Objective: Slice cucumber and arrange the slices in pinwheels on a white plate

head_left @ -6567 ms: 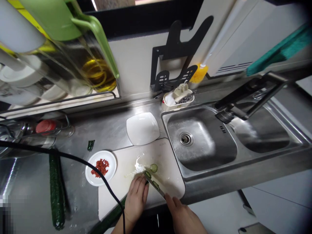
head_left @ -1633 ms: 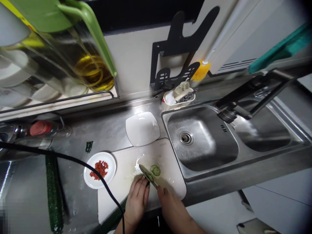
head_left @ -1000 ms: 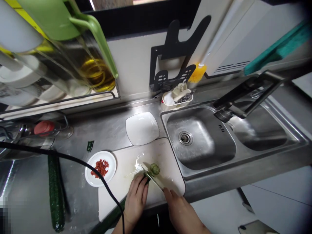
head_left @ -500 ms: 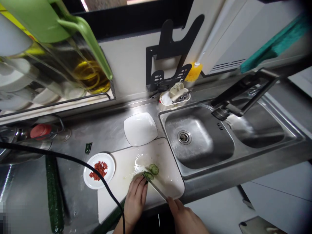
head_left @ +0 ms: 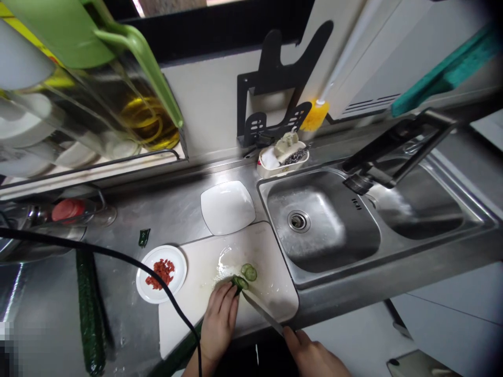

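My left hand (head_left: 220,318) is closed around a long green cucumber (head_left: 181,350), which lies slantwise over the front of the white cutting board (head_left: 173,324). The cut end of the cucumber pokes out past my fingertips, with a slice against it. A few thin cucumber slices (head_left: 250,272) rest on the board just beyond. My right hand (head_left: 310,352) grips a knife (head_left: 264,314) by its handle, most of which is hidden in the fist. The blade tip is close to the cucumber's cut end.
A white plate (head_left: 228,207) sits behind the board. To the left are a small dish (head_left: 179,262) with red bits, a green scrap (head_left: 143,237) and a second cucumber (head_left: 90,314). A black cable (head_left: 118,255) crosses the view. The steel sink (head_left: 326,256) is on the right.
My right hand has drawn the knife back toward me and to the right, away from the cucumber's cut end. My left hand stays in nearly the same place.
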The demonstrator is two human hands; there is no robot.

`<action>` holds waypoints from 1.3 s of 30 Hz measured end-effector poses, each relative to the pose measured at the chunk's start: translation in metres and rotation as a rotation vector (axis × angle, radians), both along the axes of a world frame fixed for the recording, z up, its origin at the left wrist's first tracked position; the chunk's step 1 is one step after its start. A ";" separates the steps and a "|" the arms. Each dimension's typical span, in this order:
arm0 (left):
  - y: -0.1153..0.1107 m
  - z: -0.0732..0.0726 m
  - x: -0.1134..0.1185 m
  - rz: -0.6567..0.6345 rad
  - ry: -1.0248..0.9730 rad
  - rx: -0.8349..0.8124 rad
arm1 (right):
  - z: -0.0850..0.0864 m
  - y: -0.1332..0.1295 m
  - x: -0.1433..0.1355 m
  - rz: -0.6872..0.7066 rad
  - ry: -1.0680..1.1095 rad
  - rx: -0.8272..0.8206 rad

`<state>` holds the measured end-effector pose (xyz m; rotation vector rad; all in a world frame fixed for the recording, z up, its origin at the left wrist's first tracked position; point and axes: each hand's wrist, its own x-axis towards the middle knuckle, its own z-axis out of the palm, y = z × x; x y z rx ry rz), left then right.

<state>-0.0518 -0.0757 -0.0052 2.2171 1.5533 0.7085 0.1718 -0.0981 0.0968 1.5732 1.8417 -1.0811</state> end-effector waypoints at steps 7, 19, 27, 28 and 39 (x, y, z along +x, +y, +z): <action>0.000 0.000 0.000 -0.002 -0.011 -0.003 | 0.008 0.008 0.002 0.011 -0.019 -0.026; 0.001 0.002 0.001 0.001 -0.008 -0.007 | 0.007 0.008 0.002 0.019 -0.029 0.002; 0.001 0.001 0.000 0.013 -0.009 -0.014 | 0.015 0.023 -0.010 -0.029 -0.027 -0.119; 0.001 0.001 0.000 0.013 -0.009 -0.013 | 0.016 0.025 -0.011 -0.049 -0.022 -0.129; 0.000 0.001 0.001 0.010 -0.010 -0.016 | 0.011 0.019 -0.011 -0.106 -0.003 -0.089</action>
